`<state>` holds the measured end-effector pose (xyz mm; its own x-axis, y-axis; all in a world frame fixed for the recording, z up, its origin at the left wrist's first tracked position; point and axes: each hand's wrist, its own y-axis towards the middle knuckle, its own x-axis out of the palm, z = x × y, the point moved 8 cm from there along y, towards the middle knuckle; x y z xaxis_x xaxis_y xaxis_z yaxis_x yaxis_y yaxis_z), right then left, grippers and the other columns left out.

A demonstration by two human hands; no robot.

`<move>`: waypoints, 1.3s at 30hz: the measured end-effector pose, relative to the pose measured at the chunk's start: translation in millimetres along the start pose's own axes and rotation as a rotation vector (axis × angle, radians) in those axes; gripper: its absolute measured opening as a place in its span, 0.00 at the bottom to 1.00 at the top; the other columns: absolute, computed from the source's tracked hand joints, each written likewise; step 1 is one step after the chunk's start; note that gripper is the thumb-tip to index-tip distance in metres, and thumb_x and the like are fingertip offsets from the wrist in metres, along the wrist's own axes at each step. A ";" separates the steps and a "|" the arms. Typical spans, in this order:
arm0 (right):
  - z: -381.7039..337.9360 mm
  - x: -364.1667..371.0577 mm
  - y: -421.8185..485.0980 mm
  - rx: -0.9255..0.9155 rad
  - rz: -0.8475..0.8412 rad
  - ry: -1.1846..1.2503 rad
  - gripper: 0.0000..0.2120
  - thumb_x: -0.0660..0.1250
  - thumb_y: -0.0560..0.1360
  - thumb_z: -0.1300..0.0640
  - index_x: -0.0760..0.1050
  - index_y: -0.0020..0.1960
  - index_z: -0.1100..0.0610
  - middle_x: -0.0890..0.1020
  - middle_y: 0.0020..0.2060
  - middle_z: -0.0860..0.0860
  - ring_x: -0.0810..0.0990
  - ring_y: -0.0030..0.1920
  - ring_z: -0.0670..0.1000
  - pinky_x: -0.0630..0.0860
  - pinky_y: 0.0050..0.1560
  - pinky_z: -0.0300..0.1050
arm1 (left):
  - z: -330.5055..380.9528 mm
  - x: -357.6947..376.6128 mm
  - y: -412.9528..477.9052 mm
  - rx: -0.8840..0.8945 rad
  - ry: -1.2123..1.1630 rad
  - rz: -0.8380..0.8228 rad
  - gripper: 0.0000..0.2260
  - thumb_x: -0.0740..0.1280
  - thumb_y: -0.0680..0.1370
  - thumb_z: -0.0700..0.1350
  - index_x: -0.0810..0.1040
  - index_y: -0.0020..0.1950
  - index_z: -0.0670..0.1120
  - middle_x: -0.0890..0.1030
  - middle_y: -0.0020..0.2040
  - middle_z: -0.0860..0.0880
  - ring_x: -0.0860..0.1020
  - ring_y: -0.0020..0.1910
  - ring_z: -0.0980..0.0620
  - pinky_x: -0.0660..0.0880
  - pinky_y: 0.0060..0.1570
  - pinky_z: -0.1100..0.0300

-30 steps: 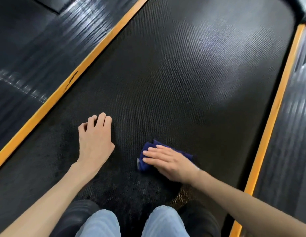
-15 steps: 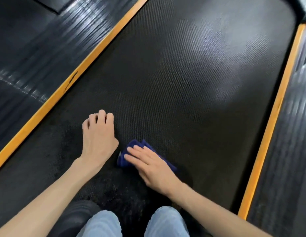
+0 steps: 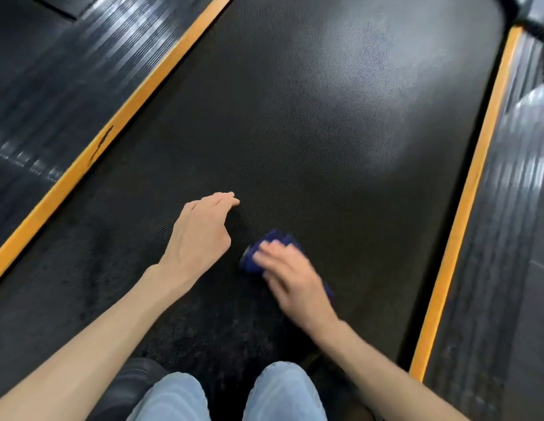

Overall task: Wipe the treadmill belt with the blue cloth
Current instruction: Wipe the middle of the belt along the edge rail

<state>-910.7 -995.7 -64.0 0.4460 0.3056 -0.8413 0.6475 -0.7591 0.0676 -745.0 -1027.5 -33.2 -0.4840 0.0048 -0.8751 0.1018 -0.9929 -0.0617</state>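
The black textured treadmill belt [image 3: 310, 123] fills the middle of the view. A folded blue cloth [image 3: 269, 244] lies on its near part. My right hand [image 3: 292, 281] presses flat on the cloth and covers most of it; the hand is blurred with motion. My left hand [image 3: 201, 235] rests on the belt just left of the cloth, its fingers together and pointing up and to the right, holding nothing.
Yellow strips run along the belt's left edge [image 3: 119, 129] and right edge [image 3: 465, 196]. Ribbed dark side rails lie beyond them on the left [image 3: 52, 71] and right [image 3: 513, 223]. My knees in light jeans [image 3: 228, 396] show at the bottom.
The right hand slid the cloth leftward toward the left hand, then back a little to the right. The left hand has turned, its fingers now pointing more to the right.
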 end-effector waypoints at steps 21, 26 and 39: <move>-10.6 10.8 -19.3 -0.349 -0.189 -0.045 0.16 0.61 0.79 0.59 0.73 0.66 0.53 0.74 0.67 0.50 0.70 0.68 0.49 0.63 0.71 0.47 | 4.4 15.2 -3.2 -0.032 0.142 -0.008 0.21 0.65 0.63 0.28 0.80 0.54 0.40 0.80 0.55 0.45 0.78 0.52 0.42 0.74 0.49 0.49; 152.4 -93.5 13.3 0.264 0.225 -0.170 0.17 0.58 0.78 0.62 0.71 0.66 0.59 0.74 0.66 0.57 0.71 0.66 0.56 0.62 0.70 0.48 | 3.0 16.1 -4.5 -0.038 0.139 -0.035 0.21 0.64 0.65 0.27 0.79 0.56 0.40 0.79 0.58 0.45 0.77 0.57 0.43 0.73 0.52 0.47; -3.4 3.9 -26.5 -0.506 -0.310 -0.088 0.18 0.62 0.77 0.60 0.72 0.67 0.55 0.72 0.68 0.52 0.68 0.70 0.51 0.61 0.71 0.48 | 5.3 15.8 -4.3 -0.026 0.207 -0.005 0.20 0.67 0.63 0.29 0.80 0.53 0.42 0.80 0.53 0.47 0.79 0.51 0.45 0.73 0.53 0.47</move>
<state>-924.0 -972.5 -67.2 0.1500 0.4038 -0.9025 0.9628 -0.2670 0.0406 -757.6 -1023.7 -44.3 -0.2963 0.0367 -0.9544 0.1235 -0.9894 -0.0764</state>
